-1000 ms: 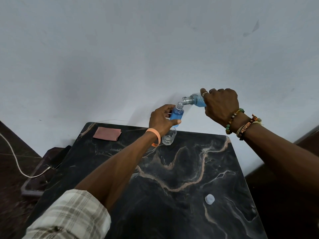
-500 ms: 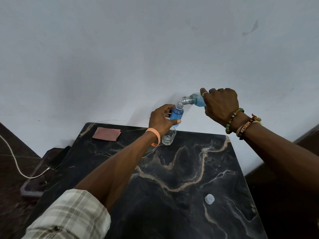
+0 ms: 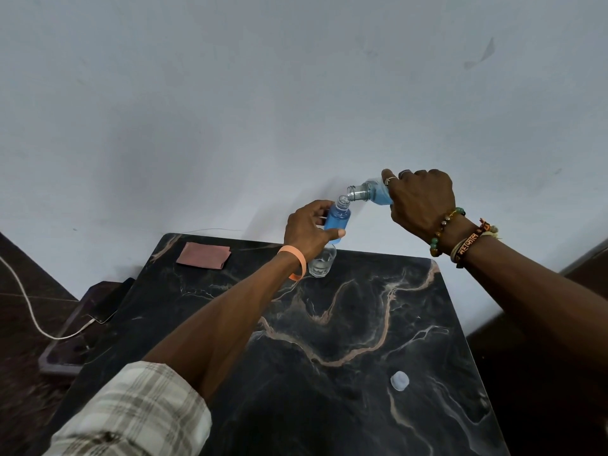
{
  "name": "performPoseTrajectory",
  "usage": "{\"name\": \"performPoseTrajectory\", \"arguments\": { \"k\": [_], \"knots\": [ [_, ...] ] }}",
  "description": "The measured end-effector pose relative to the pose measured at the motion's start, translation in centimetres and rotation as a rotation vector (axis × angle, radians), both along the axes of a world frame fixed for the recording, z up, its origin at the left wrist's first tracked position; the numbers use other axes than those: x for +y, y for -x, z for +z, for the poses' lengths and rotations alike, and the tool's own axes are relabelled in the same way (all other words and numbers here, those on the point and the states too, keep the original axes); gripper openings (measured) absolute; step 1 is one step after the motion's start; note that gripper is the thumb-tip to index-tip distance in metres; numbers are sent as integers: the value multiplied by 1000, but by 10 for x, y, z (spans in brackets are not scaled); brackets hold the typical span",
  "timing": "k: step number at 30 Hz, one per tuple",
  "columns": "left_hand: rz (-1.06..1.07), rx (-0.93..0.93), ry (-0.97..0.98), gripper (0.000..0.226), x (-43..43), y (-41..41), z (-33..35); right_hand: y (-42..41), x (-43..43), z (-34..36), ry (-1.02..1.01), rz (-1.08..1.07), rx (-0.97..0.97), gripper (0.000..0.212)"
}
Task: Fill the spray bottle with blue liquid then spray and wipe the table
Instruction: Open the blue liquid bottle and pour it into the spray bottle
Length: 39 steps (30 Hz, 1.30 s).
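My left hand grips a small clear spray bottle with its neck open and blue liquid up to the shoulder, held above the far edge of the black marble table. My right hand holds a larger clear bottle of blue liquid, tipped on its side, its open mouth right above the small bottle's neck. A folded pink cloth lies at the table's far left corner. A small white cap rests on the table near its right side.
A clear glass stands on the table just below my left hand. A white wall rises behind the table. Left of the table, a phone with a white cable lies on a low stand.
The tipped bottle's mouth has lifted slightly off the small bottle's neck; both hands otherwise stay in place.
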<state>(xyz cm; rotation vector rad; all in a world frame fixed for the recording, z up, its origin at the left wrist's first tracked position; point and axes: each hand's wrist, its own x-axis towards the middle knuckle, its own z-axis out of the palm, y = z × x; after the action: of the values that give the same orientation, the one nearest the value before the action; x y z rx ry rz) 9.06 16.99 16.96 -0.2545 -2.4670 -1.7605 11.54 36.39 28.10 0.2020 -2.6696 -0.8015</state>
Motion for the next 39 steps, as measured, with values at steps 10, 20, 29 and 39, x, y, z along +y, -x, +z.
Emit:
{"name": "performPoseTrajectory", "arguments": {
  "k": [10,20,29,39],
  "knots": [
    [1,-12,-2,56,-1,-2,1,-1,-1,-1,13,-6,-7,47],
    [8,-6,1,58,-1,-1,-1,-1,-2,-1,8,-2,0,50],
    [7,-14,8,57,-1,-2,-3,-2,-3,-1,2,-6,-16,51],
    [6,-18,11,57,-2,-4,-1,0,-3,-2,-11,-3,-5,50]
  ]
}}
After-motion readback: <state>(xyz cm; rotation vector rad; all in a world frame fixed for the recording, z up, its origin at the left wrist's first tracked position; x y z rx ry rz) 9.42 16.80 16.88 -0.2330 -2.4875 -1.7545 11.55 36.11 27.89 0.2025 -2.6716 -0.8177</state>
